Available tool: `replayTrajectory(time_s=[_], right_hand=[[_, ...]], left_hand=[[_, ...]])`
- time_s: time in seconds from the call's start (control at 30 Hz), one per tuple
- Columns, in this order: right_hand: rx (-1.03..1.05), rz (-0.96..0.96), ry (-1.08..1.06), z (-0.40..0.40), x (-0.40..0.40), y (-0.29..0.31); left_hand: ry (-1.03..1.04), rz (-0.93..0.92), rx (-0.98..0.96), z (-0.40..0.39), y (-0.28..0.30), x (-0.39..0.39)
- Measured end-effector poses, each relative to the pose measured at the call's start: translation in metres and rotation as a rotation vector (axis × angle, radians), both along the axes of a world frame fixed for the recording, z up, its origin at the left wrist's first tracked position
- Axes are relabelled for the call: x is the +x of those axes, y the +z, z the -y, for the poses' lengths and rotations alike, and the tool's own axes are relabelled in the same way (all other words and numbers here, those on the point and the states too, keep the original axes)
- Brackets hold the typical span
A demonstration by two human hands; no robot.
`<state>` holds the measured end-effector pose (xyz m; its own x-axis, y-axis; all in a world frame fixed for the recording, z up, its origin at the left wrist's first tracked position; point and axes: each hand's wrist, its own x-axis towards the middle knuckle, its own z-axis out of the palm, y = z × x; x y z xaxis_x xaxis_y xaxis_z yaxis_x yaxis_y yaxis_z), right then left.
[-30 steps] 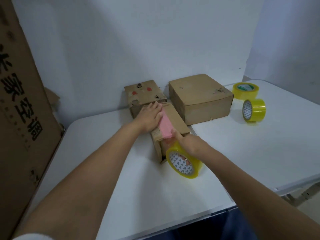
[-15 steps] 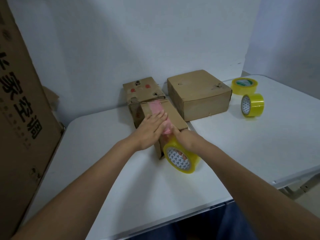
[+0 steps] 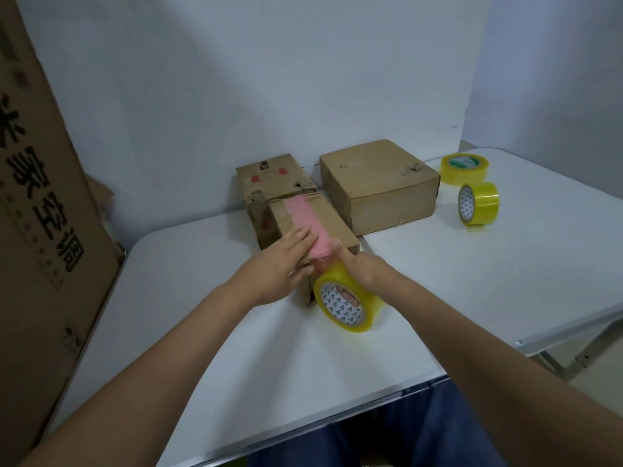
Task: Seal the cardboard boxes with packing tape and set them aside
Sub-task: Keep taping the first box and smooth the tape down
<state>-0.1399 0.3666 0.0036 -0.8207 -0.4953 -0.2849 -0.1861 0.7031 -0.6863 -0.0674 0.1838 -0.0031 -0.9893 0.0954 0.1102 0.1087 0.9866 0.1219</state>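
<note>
White folding table [image 3: 472,281] set against a pale wall. Small cardboard box [image 3: 337,227] lies near table centre, long axis running away from the person; a pink strip [image 3: 308,227] runs along its top face. Left hand [image 3: 286,264]: fingers straight and together, pressed flat on the box top at the strip's near-left edge, gripping nothing. Right hand [image 3: 365,269]: fingers hooked through the core of a yellow tape roll [image 3: 347,299], index finger extended onto the near end of the strip; roll hangs at the box's near end, just above the table. Second small box [image 3: 273,178], red marks on top, touches the far end of the first. Larger closed box [image 3: 381,187] sits just right of both. Two more yellow rolls well to the right: one flat [image 3: 464,168], one on edge [image 3: 478,203]. Big printed carton [image 3: 37,214] stands at the left edge.
</note>
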Motion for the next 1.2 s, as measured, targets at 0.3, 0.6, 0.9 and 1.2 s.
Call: replayTrajectory(time_s=[0.3,0.6,0.9,1.2], right_hand=[[-0.49,0.063,-0.047,-0.027,0.004,0.087],[-0.811,0.28,0.105,0.002,0.0,0.121],[-0.746,0.149,-0.03,0.032,-0.016,0.115],[-0.768,0.168,-0.036,0.037,-0.018,0.115]], left_hand=[[0.195,-0.261,0.036,-0.006,0.061,0.0],[0.436,-0.016,0.875,0.012,0.087,-0.022],[0.395,-0.533,0.546,0.004,0.068,-0.007],[0.174,-0.324,0.102,0.0,0.027,-0.015]])
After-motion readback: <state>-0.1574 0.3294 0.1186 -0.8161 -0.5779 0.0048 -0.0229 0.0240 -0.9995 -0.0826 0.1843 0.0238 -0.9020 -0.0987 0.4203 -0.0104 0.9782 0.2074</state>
